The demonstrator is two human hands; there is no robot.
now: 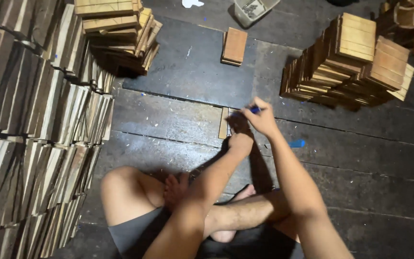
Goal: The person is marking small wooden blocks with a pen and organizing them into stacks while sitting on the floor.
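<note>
I sit cross-legged on a dark plank floor (168, 120). A small flat wooden board (224, 123) lies on the floor in front of me, mostly hidden under my hands. My left hand (240, 141) presses down on its near part with fingers curled. My right hand (262, 117) is closed around a blue pen (254, 110), whose tip rests at the board's far edge.
Tall rows of stacked wooden boards (39, 120) line the left. Another stack (118, 29) stands at the far left and a pile (350, 62) at the far right. Two boards (234, 46) lie ahead. A blue cap (297, 143) lies at right.
</note>
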